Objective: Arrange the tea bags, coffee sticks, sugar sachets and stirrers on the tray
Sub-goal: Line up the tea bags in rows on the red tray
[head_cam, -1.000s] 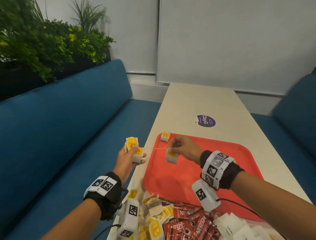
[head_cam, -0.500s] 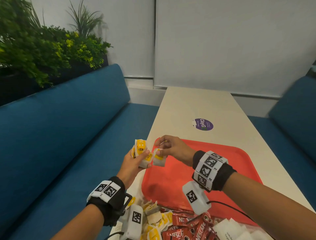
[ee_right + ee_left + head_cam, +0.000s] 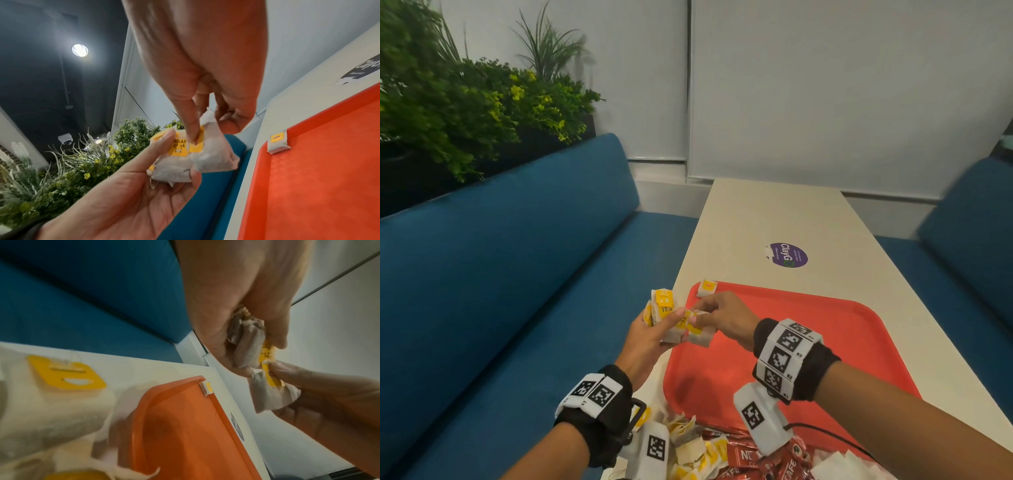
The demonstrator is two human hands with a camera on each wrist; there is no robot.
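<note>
One tea bag (image 3: 706, 287) lies in the tray's (image 3: 859, 329) far corner; left hand (image 3: 650, 337) clutches a bunch (image 3: 664, 308), right hand (image 3: 722, 317) pinches another bag (image 3: 700, 334); coffee sticks (image 3: 750, 455) and the rest wait on the tabletop (image 3: 774, 212).

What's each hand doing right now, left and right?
Left hand: grips a bunch of tea bags.
Right hand: pinches one tea bag by its yellow tag, right beside the bunch.
</note>
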